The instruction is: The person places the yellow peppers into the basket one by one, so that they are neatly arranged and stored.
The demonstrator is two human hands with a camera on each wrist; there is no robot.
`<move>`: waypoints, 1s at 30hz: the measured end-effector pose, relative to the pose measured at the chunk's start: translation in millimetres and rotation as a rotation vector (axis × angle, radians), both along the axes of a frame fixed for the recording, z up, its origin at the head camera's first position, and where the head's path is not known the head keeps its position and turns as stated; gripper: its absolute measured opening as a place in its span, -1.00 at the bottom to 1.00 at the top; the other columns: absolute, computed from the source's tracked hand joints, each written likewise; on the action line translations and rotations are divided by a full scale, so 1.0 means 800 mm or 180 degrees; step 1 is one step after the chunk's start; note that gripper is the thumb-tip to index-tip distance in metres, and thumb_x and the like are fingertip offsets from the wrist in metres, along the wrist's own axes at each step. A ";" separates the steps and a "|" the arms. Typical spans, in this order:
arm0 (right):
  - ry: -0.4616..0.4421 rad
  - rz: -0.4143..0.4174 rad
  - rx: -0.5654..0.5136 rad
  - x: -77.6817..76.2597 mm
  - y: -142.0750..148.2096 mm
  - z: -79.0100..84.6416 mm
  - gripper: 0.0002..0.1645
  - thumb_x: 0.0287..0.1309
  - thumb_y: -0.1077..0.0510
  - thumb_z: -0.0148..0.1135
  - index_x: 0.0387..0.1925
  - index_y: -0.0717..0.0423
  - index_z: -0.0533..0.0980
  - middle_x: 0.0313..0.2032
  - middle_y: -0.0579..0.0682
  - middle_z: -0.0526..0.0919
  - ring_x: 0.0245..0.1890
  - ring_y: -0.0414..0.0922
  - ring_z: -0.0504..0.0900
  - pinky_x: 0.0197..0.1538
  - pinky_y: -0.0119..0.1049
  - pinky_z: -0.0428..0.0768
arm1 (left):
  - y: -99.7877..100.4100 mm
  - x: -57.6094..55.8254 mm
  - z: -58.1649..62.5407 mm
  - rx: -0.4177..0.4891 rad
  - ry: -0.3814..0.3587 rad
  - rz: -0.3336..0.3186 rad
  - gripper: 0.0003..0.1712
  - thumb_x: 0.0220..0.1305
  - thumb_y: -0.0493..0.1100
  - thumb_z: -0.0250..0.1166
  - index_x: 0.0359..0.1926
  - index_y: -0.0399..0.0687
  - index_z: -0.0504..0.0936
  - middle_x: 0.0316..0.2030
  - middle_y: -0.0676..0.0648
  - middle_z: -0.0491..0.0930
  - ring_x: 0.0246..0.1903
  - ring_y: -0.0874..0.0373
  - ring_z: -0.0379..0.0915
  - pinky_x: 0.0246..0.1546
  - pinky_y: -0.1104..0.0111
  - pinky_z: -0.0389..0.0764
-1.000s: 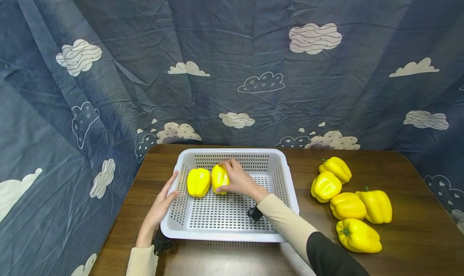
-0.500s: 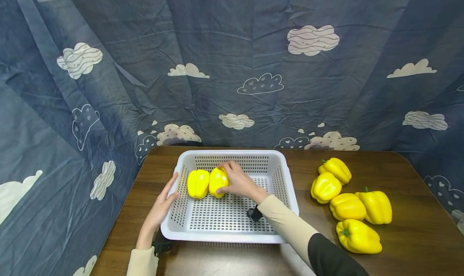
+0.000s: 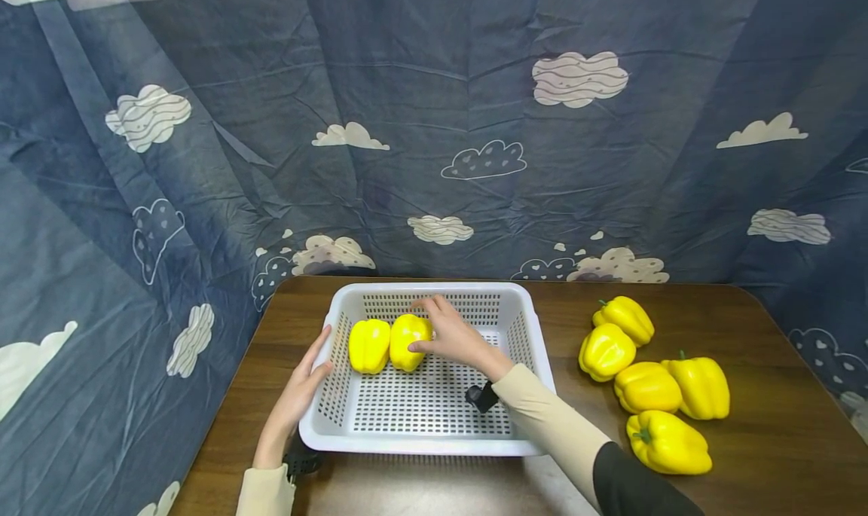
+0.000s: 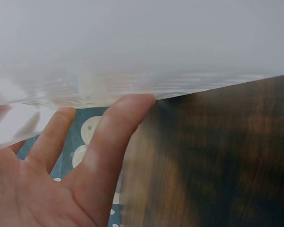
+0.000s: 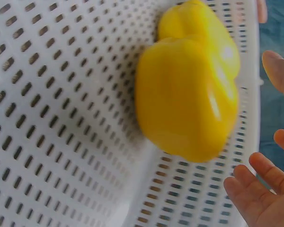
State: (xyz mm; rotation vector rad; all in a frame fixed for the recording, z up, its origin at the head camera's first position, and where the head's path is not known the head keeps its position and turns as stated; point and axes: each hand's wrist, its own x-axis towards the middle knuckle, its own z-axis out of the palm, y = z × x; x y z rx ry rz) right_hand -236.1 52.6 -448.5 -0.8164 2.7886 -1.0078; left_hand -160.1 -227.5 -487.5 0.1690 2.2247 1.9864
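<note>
Two yellow bell peppers lie side by side in the left part of a white slotted plastic basket. The right-hand bell pepper (image 3: pixel 405 343) sits against the left-hand bell pepper (image 3: pixel 369 346). My right hand (image 3: pixel 456 340) is over the basket (image 3: pixel 420 444), just right of the nearer pepper, fingers spread and holding nothing. In the right wrist view, a gap shows between its fingers (image 5: pixel 244 184) and that pepper (image 5: pixel 184 104). With extended fingers, my left hand (image 3: pixel 296 392) touches the basket's left side; the left wrist view shows its fingertips at the basket wall (image 4: pixel 146 56).
On the brown wooden table (image 3: pixel 780 350), right of the basket, several more yellow bell peppers lie in a loose group (image 3: pixel 647 386). A dark blue cloth with cloud prints (image 3: pixel 380 192) hangs behind and to the left of the table.
My right hand moved the second pepper left until it met the first, then let go; its fingers have spread and drawn slightly right. My left hand stays at the basket.
</note>
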 end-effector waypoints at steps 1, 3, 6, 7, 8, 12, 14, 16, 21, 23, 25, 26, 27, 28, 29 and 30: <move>-0.0007 -0.0001 -0.0032 0.000 0.002 0.003 -0.16 -0.02 -0.01 0.47 0.25 0.18 0.33 0.13 0.16 0.36 0.18 0.08 0.34 0.18 -0.01 0.39 | 0.000 0.000 0.000 -0.0001 -0.0001 0.0004 -0.31 0.47 -0.20 -0.04 0.52 0.13 -0.07 0.47 -0.24 -0.17 0.20 -0.39 0.21 -0.03 -0.09 0.50; 0.0019 -0.0005 -0.0102 0.001 0.006 0.010 -0.15 -0.02 0.00 0.47 0.26 0.19 0.32 0.15 0.16 0.36 0.19 0.07 0.34 0.20 -0.02 0.36 | -0.001 0.000 0.000 -0.0012 0.0000 0.0014 -0.31 0.47 -0.19 -0.04 0.52 0.13 -0.07 0.47 -0.24 -0.16 0.20 -0.39 0.22 -0.04 -0.08 0.51; 0.0059 -0.0006 -0.0146 0.004 0.012 0.020 -0.15 0.00 0.00 0.46 0.27 0.19 0.30 0.16 0.15 0.36 0.18 0.05 0.36 0.21 -0.05 0.37 | -0.002 0.000 0.001 -0.0017 -0.0010 0.0023 -0.31 0.47 -0.18 -0.03 0.52 0.14 -0.07 0.47 -0.24 -0.16 0.19 -0.38 0.22 -0.05 -0.07 0.51; 0.0069 -0.0010 -0.0158 0.005 0.015 0.023 -0.15 0.00 0.00 0.45 0.27 0.19 0.30 0.16 0.15 0.37 0.18 0.06 0.37 0.21 -0.05 0.36 | -0.002 0.000 0.001 -0.0016 -0.0012 0.0026 -0.31 0.47 -0.18 -0.03 0.52 0.13 -0.07 0.47 -0.24 -0.16 0.19 -0.39 0.23 -0.05 -0.07 0.51; 0.0067 -0.0014 -0.0182 0.006 0.017 0.026 -0.14 0.00 0.00 0.45 0.27 0.20 0.30 0.16 0.15 0.37 0.18 0.07 0.37 0.21 -0.05 0.37 | -0.002 0.000 0.001 -0.0018 -0.0011 0.0026 -0.31 0.47 -0.18 -0.04 0.52 0.13 -0.07 0.47 -0.24 -0.16 0.19 -0.39 0.22 -0.05 -0.08 0.51; 0.0077 -0.0020 -0.0262 0.006 0.028 0.034 -0.15 0.01 0.00 0.45 0.27 0.20 0.28 0.17 0.18 0.36 0.18 0.12 0.37 0.20 -0.01 0.36 | -0.002 0.000 0.001 0.0003 -0.0015 0.0026 -0.31 0.47 -0.20 -0.04 0.52 0.12 -0.07 0.47 -0.25 -0.17 0.19 -0.39 0.21 -0.03 -0.10 0.49; 0.0090 -0.0021 -0.0318 0.007 0.034 0.038 -0.16 0.01 0.02 0.45 0.27 0.19 0.28 0.16 0.17 0.36 0.18 0.14 0.37 0.19 0.01 0.37 | -0.002 0.000 0.000 0.0008 -0.0016 0.0024 -0.31 0.47 -0.20 -0.05 0.52 0.12 -0.07 0.47 -0.25 -0.17 0.20 -0.39 0.21 -0.03 -0.10 0.49; 0.0103 -0.0029 -0.0368 0.008 0.040 0.042 -0.16 0.01 0.02 0.45 0.27 0.18 0.28 0.15 0.17 0.37 0.16 0.15 0.38 0.18 0.01 0.38 | -0.002 0.000 0.000 0.0013 -0.0022 0.0024 -0.31 0.47 -0.20 -0.05 0.52 0.13 -0.07 0.47 -0.25 -0.16 0.19 -0.40 0.22 -0.04 -0.10 0.49; 0.0173 -0.0012 -0.0484 0.012 0.057 0.049 -0.15 0.02 0.01 0.44 0.28 0.16 0.26 0.14 0.19 0.37 0.14 0.12 0.38 0.15 0.00 0.40 | -0.002 0.000 0.000 0.0033 -0.0036 0.0026 -0.31 0.47 -0.20 -0.05 0.52 0.14 -0.06 0.47 -0.24 -0.16 0.17 -0.40 0.24 -0.06 -0.09 0.51; 0.0182 -0.0006 -0.0547 0.014 0.064 0.052 -0.15 0.02 0.02 0.44 0.27 0.16 0.26 0.13 0.19 0.37 0.14 0.13 0.38 0.15 0.00 0.40 | -0.001 0.000 0.000 0.0037 -0.0035 0.0023 -0.31 0.47 -0.21 -0.05 0.52 0.14 -0.06 0.47 -0.24 -0.16 0.17 -0.40 0.24 -0.06 -0.09 0.52; 0.0184 -0.0003 -0.0597 0.017 0.072 0.054 -0.16 0.02 0.03 0.44 0.27 0.16 0.26 0.12 0.19 0.37 0.14 0.14 0.37 0.15 0.00 0.40 | -0.001 0.000 0.000 0.0034 -0.0036 0.0027 -0.32 0.47 -0.21 -0.05 0.51 0.14 -0.06 0.47 -0.24 -0.16 0.18 -0.39 0.24 -0.07 -0.08 0.52; 0.0183 -0.0004 -0.0617 0.018 0.075 0.055 -0.17 0.03 0.02 0.43 0.27 0.16 0.26 0.11 0.18 0.38 0.14 0.14 0.37 0.14 0.00 0.40 | 0.000 0.000 0.000 0.0032 -0.0032 0.0027 -0.31 0.47 -0.21 -0.05 0.51 0.14 -0.06 0.47 -0.24 -0.16 0.18 -0.39 0.24 -0.07 -0.08 0.52; 0.0188 -0.0004 -0.0624 0.019 0.078 0.056 -0.17 0.03 0.02 0.43 0.27 0.16 0.26 0.11 0.17 0.38 0.14 0.14 0.37 0.14 0.00 0.40 | 0.000 -0.001 0.000 0.0031 -0.0034 0.0027 -0.31 0.47 -0.21 -0.05 0.51 0.14 -0.06 0.47 -0.24 -0.16 0.17 -0.40 0.24 -0.07 -0.08 0.52; 0.0186 -0.0006 -0.0635 0.020 0.082 0.057 -0.17 0.03 0.02 0.43 0.27 0.16 0.26 0.12 0.17 0.37 0.14 0.14 0.36 0.15 0.00 0.40 | 0.000 -0.001 0.000 0.0030 -0.0035 0.0029 -0.31 0.47 -0.21 -0.05 0.51 0.15 -0.06 0.47 -0.24 -0.16 0.18 -0.40 0.24 -0.07 -0.08 0.52; 0.0198 -0.0010 -0.0633 0.022 0.085 0.058 -0.17 0.04 0.02 0.43 0.28 0.16 0.25 0.11 0.16 0.37 0.14 0.13 0.37 0.14 0.00 0.40 | 0.000 -0.001 0.000 0.0024 -0.0032 0.0030 -0.31 0.47 -0.21 -0.05 0.51 0.14 -0.06 0.47 -0.24 -0.15 0.18 -0.40 0.24 -0.07 -0.08 0.52; 0.0206 -0.0014 -0.0640 0.023 0.088 0.059 -0.17 0.04 0.02 0.42 0.28 0.16 0.25 0.12 0.16 0.37 0.14 0.13 0.37 0.15 0.00 0.40 | 0.000 -0.001 -0.001 0.0019 -0.0033 0.0031 -0.32 0.47 -0.21 -0.05 0.51 0.15 -0.06 0.47 -0.24 -0.15 0.18 -0.39 0.23 -0.06 -0.08 0.52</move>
